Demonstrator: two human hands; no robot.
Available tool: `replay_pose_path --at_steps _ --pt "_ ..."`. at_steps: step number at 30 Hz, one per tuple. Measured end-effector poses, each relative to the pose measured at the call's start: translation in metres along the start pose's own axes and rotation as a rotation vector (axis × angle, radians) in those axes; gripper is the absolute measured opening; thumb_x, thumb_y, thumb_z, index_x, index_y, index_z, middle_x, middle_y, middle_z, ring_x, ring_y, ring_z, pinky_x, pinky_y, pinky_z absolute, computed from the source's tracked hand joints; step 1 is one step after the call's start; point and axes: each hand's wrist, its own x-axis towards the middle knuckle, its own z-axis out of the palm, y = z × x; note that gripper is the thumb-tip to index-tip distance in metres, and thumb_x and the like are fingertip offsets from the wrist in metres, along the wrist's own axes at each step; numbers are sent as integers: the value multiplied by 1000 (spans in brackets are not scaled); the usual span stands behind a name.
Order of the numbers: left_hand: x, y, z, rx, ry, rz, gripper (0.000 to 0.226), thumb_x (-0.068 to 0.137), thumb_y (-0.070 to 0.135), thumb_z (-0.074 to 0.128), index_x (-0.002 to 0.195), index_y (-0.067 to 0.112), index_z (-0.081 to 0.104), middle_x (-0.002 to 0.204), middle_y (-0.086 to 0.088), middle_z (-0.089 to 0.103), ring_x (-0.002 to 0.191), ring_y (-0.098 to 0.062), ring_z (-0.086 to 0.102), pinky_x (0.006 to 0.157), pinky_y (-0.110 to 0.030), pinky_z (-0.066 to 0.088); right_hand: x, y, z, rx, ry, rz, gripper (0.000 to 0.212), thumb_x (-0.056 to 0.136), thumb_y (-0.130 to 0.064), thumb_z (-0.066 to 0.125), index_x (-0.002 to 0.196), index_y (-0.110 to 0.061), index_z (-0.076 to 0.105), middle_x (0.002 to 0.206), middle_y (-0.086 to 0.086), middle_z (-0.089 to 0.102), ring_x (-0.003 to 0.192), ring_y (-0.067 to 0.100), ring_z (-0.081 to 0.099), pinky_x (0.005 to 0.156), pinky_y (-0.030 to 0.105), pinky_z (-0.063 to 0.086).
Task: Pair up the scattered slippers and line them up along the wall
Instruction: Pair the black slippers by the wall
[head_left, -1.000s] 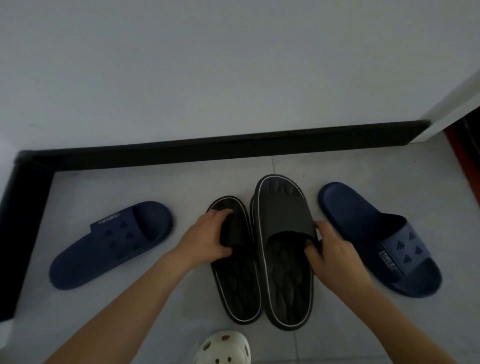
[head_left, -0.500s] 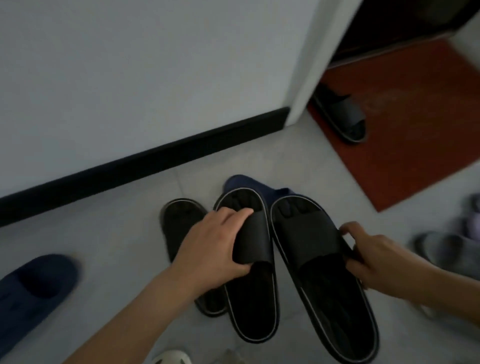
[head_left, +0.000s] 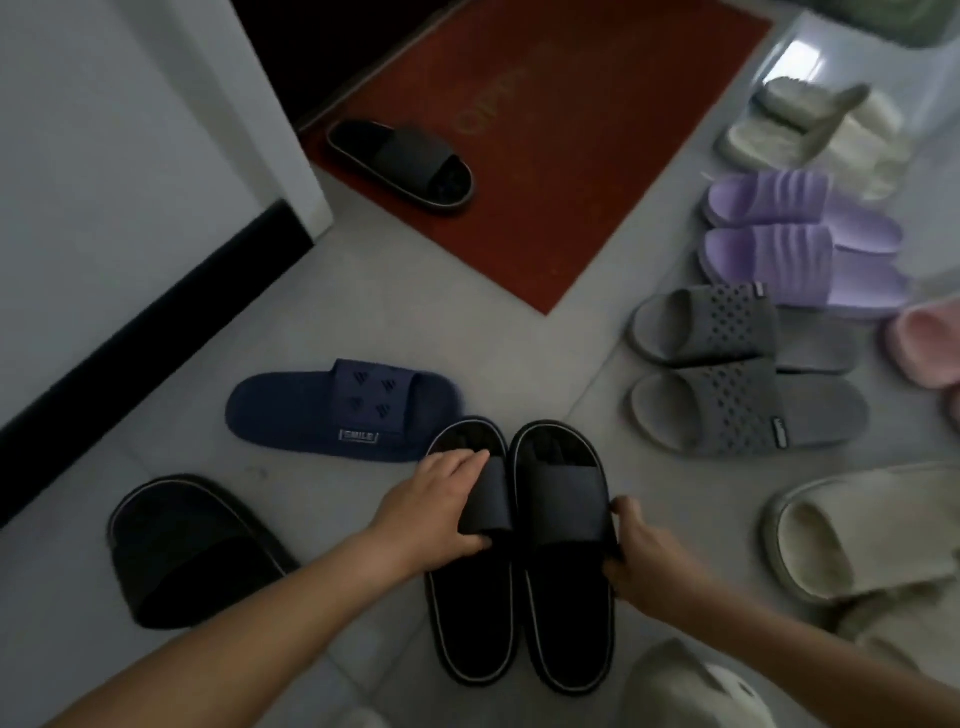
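Note:
Two black slippers with pale trim lie side by side, toes pointing away from me. My left hand (head_left: 434, 512) grips the strap of the left black slipper (head_left: 475, 597). My right hand (head_left: 641, 551) grips the strap edge of the right black slipper (head_left: 563, 519). A navy slipper (head_left: 337, 410) lies sideways just beyond them. Another black slipper (head_left: 182, 551) sits at the lower left near the wall's black baseboard (head_left: 156, 327). A dark slipper (head_left: 400, 163) rests on the red mat's corner.
A red doormat (head_left: 545, 156) lies ahead by a dark doorway. On the right stand paired slippers: white fluffy (head_left: 810, 130), purple (head_left: 800, 239), grey (head_left: 737, 369), a pink one (head_left: 924, 343) and a beige one (head_left: 857, 535). A white clog (head_left: 691, 691) sits near the bottom edge.
The view has swung right, away from the wall. Both hands have carried the black pair to the right, past the navy slipper, toward the rows of paired slippers.

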Motion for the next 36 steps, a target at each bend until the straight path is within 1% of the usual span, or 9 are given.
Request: replay_pose_path --at_steps 7,11,14,19,23,26,28,31,36 --pt "-13 -7 3 -76 8 -8 91 70 47 62 147 27 19 148 8 31 136 -17 30 107 -35 38 14 -5 -7 -117 69 -4 40 79 -33 61 107 -10 44 107 15 64 100 34 60 64 30 37" --pt "-25 -9 15 -70 -70 -20 93 71 47 62 148 28 15 148 8 29 137 -16 29 108 -33 37 7 -3 -9 -359 97 -129 100 59 -61 70 138 -21 21 131 5 45 123 26 46 90 33 43" --pt "-26 -10 19 -61 -57 -17 92 70 44 63 147 28 15 147 9 29 135 -15 30 106 -32 38 14 -18 -11 -585 118 -462 126 49 -72 66 145 -35 -6 143 4 28 132 27 29 109 38 27" --pt "-27 -9 14 -34 -57 -28 93 68 46 63 146 28 17 144 8 31 131 -17 33 102 -34 41 36 -62 -9 -669 85 -578 103 56 -59 71 139 -18 26 123 7 50 113 29 50 98 39 42" --pt "-31 -13 16 -67 -62 -49 96 69 52 66 147 28 15 146 9 30 133 -16 32 104 -33 39 22 -61 -8 -543 176 -508 102 55 -65 70 137 -15 36 132 6 48 122 27 46 104 37 39" --pt "-32 -12 19 -46 -76 -72 100 66 59 67 146 28 15 145 8 32 132 -18 35 104 -34 39 -4 -49 14 -400 434 -616 66 57 -71 60 98 -19 64 99 3 63 89 23 63 73 29 52" --pt "-31 -10 20 -39 -68 -86 100 66 61 65 146 27 16 145 6 34 131 -20 37 103 -34 39 -20 -40 34 -310 304 -550 47 71 -69 51 81 -24 61 82 -1 64 74 21 64 58 26 46" --pt "-28 -4 17 -39 -72 -95 101 64 65 65 145 27 18 144 5 36 130 -19 38 102 -34 40 -19 -35 61 -171 22 -240 54 74 -68 54 101 -21 51 103 2 65 94 25 63 68 32 46" --pt "-17 9 -7 35 -142 -103 91 73 68 58 144 24 22 143 -2 40 130 -24 42 103 -36 39 1 -53 70 209 221 -121 41 82 -50 57 59 -21 37 75 8 65 75 28 63 57 29 35"
